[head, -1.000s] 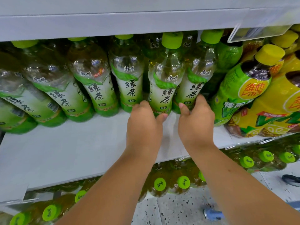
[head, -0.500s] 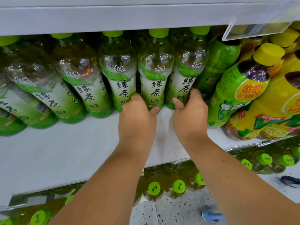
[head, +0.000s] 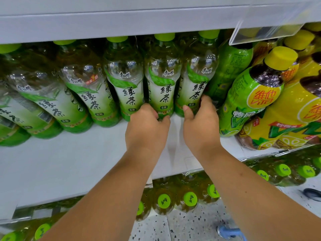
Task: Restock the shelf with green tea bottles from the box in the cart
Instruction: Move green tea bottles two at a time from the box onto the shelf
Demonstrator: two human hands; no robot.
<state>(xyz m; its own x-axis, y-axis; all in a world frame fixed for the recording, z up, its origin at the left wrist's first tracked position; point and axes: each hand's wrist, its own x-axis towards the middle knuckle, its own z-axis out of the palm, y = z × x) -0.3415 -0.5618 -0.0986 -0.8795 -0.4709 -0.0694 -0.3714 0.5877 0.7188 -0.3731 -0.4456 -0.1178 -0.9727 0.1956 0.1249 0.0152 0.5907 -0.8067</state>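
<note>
White store shelf point(head: 66, 164), bare along its front half, with a second white shelf edge point(head: 104, 25) overhead and a clear plastic tag holder point(head: 265, 31) hanging at upper right. Speckled floor point(head: 191, 226) below.

Row of green tea bottles point(head: 86, 91) at the back of the shelf, upright, long axes vertical, green caps up, labels facing outward; those at far left look tilted, perhaps only from the wide lens.

Left hand point(head: 145, 129) curled around the base of a green tea bottle point(head: 162, 80) near the middle of the row, thumb to the right of it, fingers wrapped round its left side, grasping it. Right hand point(head: 201, 126) curled likewise around the base of the next green tea bottle point(head: 198, 77) to the right, thumb on its left side, fingers round its right. Both bottles standing on the shelf, touching each other and their neighbours.

Just right of the row, a dark green bottle point(head: 231, 70), then yellow-capped lemon tea bottles point(head: 257, 94).

More green-capped bottles point(head: 189, 199) on the lower shelf, seen from above.
</note>
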